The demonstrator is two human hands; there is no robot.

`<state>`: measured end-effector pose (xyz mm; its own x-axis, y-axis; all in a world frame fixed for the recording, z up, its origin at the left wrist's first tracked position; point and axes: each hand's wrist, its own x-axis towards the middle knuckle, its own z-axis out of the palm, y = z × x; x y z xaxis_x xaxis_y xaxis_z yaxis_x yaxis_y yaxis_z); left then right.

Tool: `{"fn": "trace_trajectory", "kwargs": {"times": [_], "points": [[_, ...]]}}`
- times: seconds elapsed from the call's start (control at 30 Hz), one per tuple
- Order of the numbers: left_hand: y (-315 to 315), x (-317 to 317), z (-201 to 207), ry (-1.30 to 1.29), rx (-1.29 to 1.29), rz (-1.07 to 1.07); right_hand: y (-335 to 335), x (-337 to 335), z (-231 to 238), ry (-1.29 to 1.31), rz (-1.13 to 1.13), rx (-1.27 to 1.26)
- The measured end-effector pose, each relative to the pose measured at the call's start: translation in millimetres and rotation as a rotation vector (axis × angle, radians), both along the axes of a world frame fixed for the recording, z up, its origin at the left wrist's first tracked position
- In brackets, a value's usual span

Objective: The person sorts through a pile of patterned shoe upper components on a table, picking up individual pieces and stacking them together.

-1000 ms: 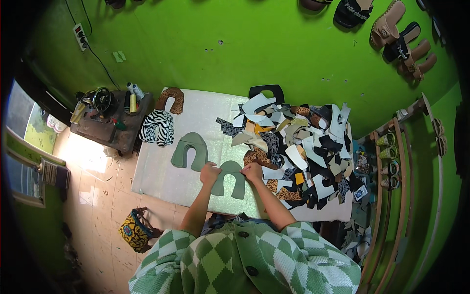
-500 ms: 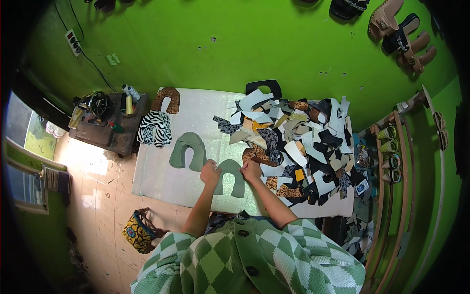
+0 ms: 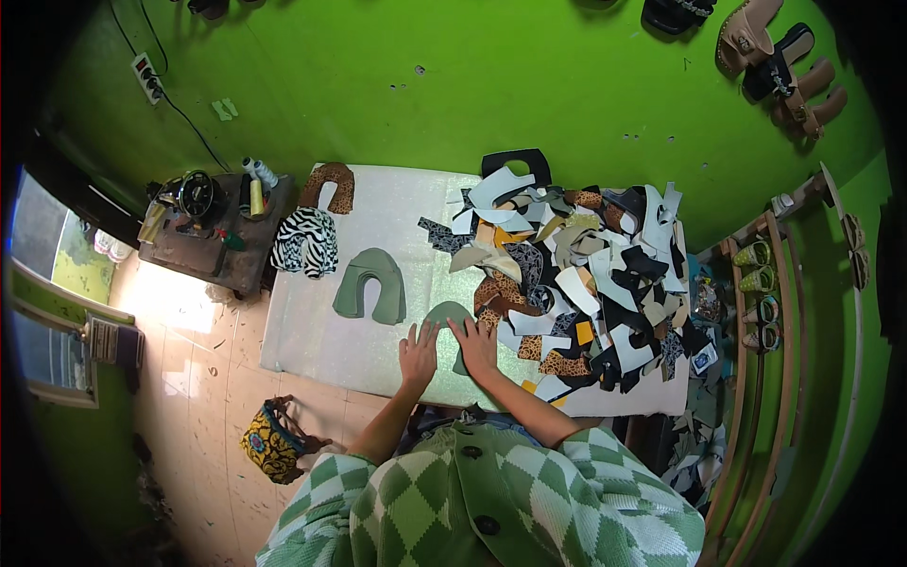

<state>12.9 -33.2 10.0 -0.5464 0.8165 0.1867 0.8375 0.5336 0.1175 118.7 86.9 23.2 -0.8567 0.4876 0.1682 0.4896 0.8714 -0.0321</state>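
Note:
A green U-shaped piece of sheet material [image 3: 448, 310] lies on the white table in front of me, its curved end pointing away. Flat on its left side rests my left hand [image 3: 418, 353], fingers stretched out. My right hand [image 3: 477, 350] is spread over its right side, hiding much of that leg. Neither hand grips anything. To the left lies a similar green U-shaped stack [image 3: 353, 282], its edges slightly offset. Zebra-striped pieces [image 3: 304, 242] and a leopard-print U-shaped piece [image 3: 331, 176] sit at the table's far left.
A heap of mixed offcuts [image 3: 576, 274] covers the right of the table [image 3: 312, 350]. At left a sewing machine [image 3: 196, 196] stands beside thread cones [image 3: 257, 194]. A patterned bag [image 3: 270, 444] is on the floor; a wooden rack [image 3: 777, 321] with sandals stands right.
Both hands have gone from pinching the green piece's sides to lying flat on it with fingers extended. The piece sits slightly nearer the table's front edge.

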Motion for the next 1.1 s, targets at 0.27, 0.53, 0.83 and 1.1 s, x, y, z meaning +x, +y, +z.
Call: {"fn": "trace_trajectory", "kwargs": {"times": [0.27, 0.53, 0.83, 1.1], "points": [[7.5, 7.1, 6.1, -0.071, 0.020, 0.011, -6.9, -7.7, 2.1, -0.099, -0.006, -0.038], [15.7, -4.4, 0.6, -0.144, 0.080, -0.095, -1.5, -1.8, -12.4, 0.031, 0.077, -0.136], [4.8, -10.2, -2.5, -0.120, -0.022, -0.244, -5.9, 1.4, -6.4, -0.101, 0.078, -0.041], [8.3, -15.1, 2.6, -0.159, -0.053, -0.238, -8.4, -6.4, -15.0, -0.096, 0.043, -0.022]]}}
